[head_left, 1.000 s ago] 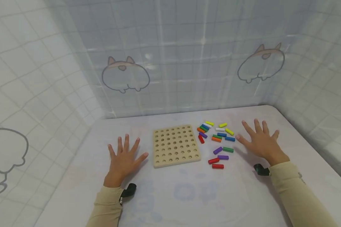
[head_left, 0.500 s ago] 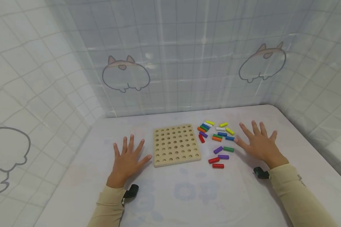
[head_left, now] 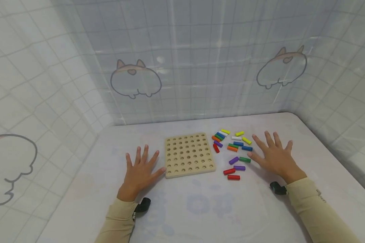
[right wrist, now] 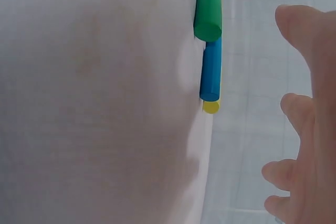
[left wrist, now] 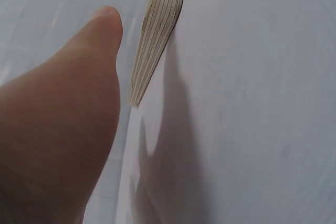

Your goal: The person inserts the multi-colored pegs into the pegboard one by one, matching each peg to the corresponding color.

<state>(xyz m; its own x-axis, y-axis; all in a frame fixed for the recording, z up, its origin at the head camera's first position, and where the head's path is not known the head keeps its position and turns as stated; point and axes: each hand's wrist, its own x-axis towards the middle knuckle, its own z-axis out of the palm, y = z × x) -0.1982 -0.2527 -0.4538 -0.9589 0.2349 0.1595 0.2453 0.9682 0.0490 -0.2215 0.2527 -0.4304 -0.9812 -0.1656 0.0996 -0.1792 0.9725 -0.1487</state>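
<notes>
A square wooden board with rows of round holes lies flat between my two hands. My left hand, fingers spread, hovers left of it, the thumb close to the board's near left corner; the left wrist view shows a gap between the thumb and the board's layered edge. Spread and holding nothing, my right hand is just right of the scattered coloured pegs. Its thumb is nearest a green peg and a blue peg. In the right wrist view the fingers stay apart from the green peg.
Red pegs, purple pegs, orange pegs, white pegs and yellow pegs lie right of the board on the pale table. A tiled-pattern curtain rises behind and at both sides.
My left hand has moved right, towards the board. My right hand has shifted slightly left and nearer to me, towards the pegs. Board and pegs stay in place.
</notes>
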